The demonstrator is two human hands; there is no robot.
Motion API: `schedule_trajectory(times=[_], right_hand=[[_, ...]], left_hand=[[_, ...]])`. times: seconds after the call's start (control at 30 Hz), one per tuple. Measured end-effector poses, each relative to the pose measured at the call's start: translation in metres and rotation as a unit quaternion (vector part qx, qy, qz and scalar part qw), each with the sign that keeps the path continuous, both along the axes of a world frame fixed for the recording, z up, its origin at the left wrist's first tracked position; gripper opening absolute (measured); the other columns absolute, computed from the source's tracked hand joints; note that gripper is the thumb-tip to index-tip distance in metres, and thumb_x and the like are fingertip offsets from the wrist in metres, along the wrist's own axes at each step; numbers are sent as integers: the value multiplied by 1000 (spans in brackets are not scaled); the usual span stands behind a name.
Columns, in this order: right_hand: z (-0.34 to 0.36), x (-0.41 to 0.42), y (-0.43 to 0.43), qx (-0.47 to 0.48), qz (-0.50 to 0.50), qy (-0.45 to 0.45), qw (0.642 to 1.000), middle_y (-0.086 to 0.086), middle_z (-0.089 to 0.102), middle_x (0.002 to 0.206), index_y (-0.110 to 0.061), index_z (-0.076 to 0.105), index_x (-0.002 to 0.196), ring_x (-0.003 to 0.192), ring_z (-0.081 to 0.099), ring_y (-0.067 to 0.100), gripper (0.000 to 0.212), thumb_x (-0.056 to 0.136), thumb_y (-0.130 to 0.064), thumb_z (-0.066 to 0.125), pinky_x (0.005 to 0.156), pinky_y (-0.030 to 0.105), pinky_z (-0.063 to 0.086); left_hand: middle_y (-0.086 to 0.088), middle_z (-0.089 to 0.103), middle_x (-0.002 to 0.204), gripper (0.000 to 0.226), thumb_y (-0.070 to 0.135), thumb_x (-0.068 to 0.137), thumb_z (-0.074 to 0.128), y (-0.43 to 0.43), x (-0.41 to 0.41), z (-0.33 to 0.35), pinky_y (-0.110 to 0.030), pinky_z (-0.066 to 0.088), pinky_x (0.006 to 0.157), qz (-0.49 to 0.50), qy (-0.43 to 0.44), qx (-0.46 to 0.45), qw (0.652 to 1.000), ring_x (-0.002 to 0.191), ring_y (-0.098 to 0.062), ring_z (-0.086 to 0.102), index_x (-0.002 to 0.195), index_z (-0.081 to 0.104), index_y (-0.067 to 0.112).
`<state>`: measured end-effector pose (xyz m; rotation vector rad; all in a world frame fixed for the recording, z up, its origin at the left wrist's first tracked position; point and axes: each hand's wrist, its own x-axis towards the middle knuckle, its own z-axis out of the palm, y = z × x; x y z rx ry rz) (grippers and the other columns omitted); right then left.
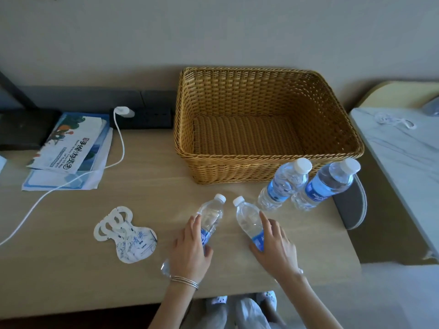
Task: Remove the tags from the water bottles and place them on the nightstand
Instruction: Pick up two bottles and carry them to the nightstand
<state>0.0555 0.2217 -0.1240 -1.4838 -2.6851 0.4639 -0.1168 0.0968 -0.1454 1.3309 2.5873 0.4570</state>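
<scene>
Two clear water bottles with white caps and blue labels stand tilted on the wooden table near its front. My left hand [190, 248] wraps around the left bottle [211, 217]. My right hand [275, 248] wraps around the right bottle [247, 218]. Neither neck carries a tag. Two more bottles [283, 184] [327, 184] stand upright, untouched, in front of the basket. A stack of white paper tags [126, 233] with ring holes and blue print lies flat on the table to the left of my hands.
An empty wicker basket [237, 165] fills the back right of the table. Brochures [71, 148] and a white charger cable [120, 138] lie at the left. A marble-topped nightstand [403, 157] stands to the right, beyond a grey chair back [354, 203].
</scene>
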Motion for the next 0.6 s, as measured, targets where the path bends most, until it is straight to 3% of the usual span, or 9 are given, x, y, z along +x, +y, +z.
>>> schedule_trajectory(times=[0.2, 0.37, 0.6], right_hand=[[3, -12, 3, -55, -85, -43, 994, -3, 52, 130, -21, 16, 146, 117, 51, 18, 84, 81, -54, 58, 84, 32, 47], [9, -12, 9, -90, -96, -61, 990, -7, 54, 128, -26, 23, 140, 113, 55, 16, 75, 80, -55, 59, 80, 32, 46], [34, 29, -5, -90, -138, 11, 986, -12, 57, 125, -30, 30, 137, 104, 60, 18, 74, 77, -61, 59, 72, 30, 46]], left_hand=[[-11, 62, 84, 78, 43, 55, 84, 18, -1, 2, -34, 48, 48, 41, 22, -41, 998, 67, -28, 62, 113, 57, 0], [-14, 63, 88, 68, 42, 62, 79, 37, -8, 0, -37, 49, 53, 55, -60, -59, 995, 73, -34, 62, 110, 55, 0], [-7, 64, 78, 72, 34, 46, 89, 25, 16, 23, -26, 46, 43, -58, -23, 0, 998, 61, -27, 63, 103, 59, 1]])
